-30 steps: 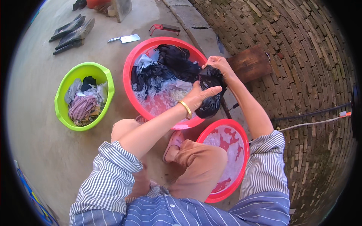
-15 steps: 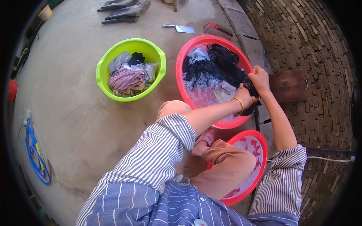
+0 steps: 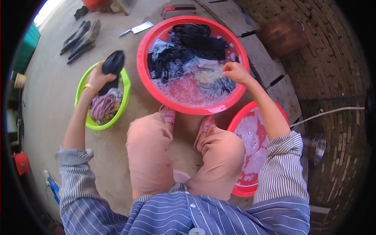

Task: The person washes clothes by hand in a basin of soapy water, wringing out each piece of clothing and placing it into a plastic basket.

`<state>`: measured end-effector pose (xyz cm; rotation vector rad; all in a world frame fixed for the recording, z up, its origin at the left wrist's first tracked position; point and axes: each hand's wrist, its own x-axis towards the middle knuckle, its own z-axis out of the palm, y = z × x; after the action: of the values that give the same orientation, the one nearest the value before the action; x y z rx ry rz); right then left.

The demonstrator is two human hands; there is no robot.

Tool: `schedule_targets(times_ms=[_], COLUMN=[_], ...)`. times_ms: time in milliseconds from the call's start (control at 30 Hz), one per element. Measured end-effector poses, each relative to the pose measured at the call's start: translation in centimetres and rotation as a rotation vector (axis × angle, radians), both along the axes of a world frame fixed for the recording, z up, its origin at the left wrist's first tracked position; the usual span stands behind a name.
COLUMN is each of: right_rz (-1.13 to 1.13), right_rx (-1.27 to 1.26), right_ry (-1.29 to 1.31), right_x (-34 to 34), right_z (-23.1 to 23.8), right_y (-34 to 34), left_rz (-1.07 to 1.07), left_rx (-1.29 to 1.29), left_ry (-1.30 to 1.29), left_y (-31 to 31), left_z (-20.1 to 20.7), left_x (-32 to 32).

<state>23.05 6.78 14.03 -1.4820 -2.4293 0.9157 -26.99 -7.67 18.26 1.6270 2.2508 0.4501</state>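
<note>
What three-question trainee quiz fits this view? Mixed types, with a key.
1. Which hand holds the black cloth, left or right?
2. True or false: the silver rectangular-bladed metal cleaver lies on the grey concrete floor.
3. Multiple choice: what is in the large round red plastic basin?
a) glass bottles
b) dark fabric clothes in sudsy water
c) dry firewood

Key:
1. The left hand.
2. True.
3. b
</note>
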Motion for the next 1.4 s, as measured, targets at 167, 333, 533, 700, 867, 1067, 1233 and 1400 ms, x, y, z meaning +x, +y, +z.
schedule_targets(times_ms=[167,333,533,700,867,1067,1233,1400], right_rz=[-0.303,-0.506,-0.583,-0.379,0.112,-0.068,-0.351,-0.662], right_rx=[-0.214,-0.134,-0.218,-0.303,-0.226,0.083,-0.118,-0.590], right_ry=[-0.112,-0.181,-0.307,-0.465,-0.319,-0.767,-0.286,0.930], right_x=[8.2,11.4,8.8,6.9,8.6,11.6,6.5,-2.1], right_z=[-11.8,-20.9,-26.2,-27.0,-22.8,-25.1,-25.9,-16.9], right_y=[1.4,3.2,5.5,4.0,5.5,11.1,8.1,-0.3], left_rz=[0.095,-0.180,-0.397,-0.792,-0.748,-0.682,-0.135,0.391], left_rx=[-0.502,-0.309,-0.541,-0.345,-0.647,-0.574,-0.541,-0.728], left_ry=[0.445,0.293,-0.583,-0.340,-0.112,-0.133,-0.923,-1.808], left_y=[-3.3,5.4,13.8,13.4,13.5,12.9,12.8,13.6], left_z=[-5.8,-11.5,-22.2,-30.2,-32.2,-31.7,-33.4,-30.1], left_x=[-7.3,1.7,20.8,31.1,35.1,38.5,36.6,35.9])
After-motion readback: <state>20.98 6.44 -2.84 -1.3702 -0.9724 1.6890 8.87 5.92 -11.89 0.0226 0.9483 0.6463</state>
